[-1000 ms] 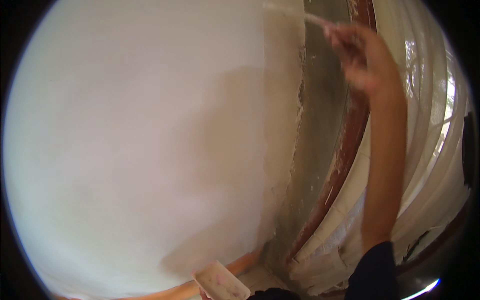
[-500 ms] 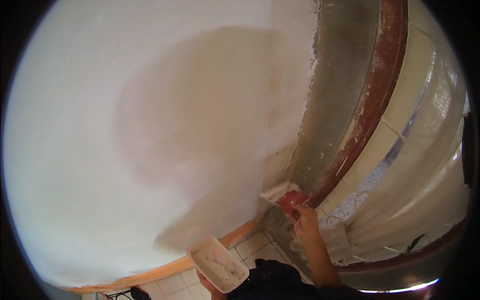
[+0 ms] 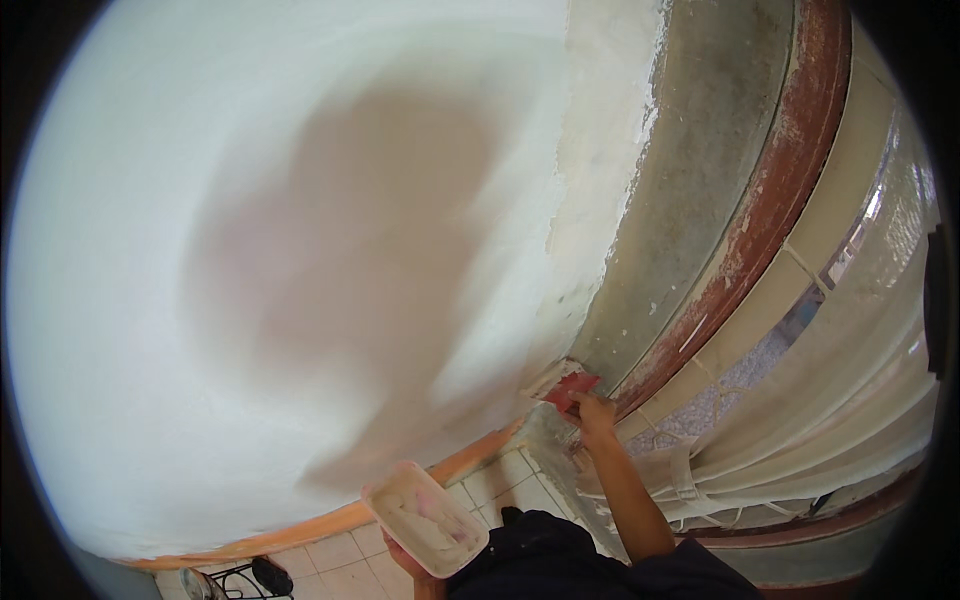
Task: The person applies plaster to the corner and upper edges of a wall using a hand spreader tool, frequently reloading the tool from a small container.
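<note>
My right hand [image 3: 596, 413] grips a red putty knife [image 3: 570, 390], its blade edge coated with whitish paste. The blade lies against the lower right corner of the white wall [image 3: 480, 370], where it meets a bare grey cement strip [image 3: 655, 240]. In my left hand [image 3: 405, 556] is a pale rectangular plastic tub [image 3: 466, 552], held from its left side and below. White paste [image 3: 425, 520] with a faint pinkish patch covers part of the tub's bottom. Most of my left hand's fingers are hidden under the tub.
Right of the cement runs a chipped red-brown frame [image 3: 765, 210], then a window with a pale curtain [image 3: 800, 420]. An orange baseboard [image 3: 340, 518] borders the tiled floor [image 3: 330, 555]. A black metal rack [image 3: 240, 580] with a dark item stands at lower left.
The putty knife and my right hand have shifted slightly left in view. The view has tilted a little, and my shadow on the wall looks darker and sharper.
</note>
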`<control>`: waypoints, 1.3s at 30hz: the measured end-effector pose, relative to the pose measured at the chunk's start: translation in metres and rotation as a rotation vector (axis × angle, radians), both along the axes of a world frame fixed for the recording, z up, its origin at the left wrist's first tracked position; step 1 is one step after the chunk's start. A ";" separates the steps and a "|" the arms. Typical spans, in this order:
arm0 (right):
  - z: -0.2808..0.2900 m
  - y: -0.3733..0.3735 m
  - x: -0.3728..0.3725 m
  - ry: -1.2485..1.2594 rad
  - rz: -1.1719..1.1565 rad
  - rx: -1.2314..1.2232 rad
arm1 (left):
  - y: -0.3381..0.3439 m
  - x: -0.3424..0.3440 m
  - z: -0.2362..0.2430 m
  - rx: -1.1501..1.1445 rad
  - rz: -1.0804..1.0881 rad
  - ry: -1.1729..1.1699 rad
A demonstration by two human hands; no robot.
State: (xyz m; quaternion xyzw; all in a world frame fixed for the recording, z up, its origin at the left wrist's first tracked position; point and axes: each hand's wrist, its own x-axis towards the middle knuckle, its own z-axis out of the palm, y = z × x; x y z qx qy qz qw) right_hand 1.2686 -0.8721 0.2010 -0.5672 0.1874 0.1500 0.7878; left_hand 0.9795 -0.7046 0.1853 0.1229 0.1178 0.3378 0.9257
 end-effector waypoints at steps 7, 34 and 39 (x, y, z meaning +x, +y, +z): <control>0.023 0.012 0.016 -0.054 0.046 0.063 | 0.000 -0.003 0.001 0.017 -0.019 0.004; 0.246 0.028 0.028 -0.424 0.065 0.046 | 0.007 -0.008 -0.004 0.037 0.003 -0.004; 0.298 0.029 0.026 -0.570 0.032 0.100 | 0.010 -0.009 -0.021 -0.004 0.014 -0.005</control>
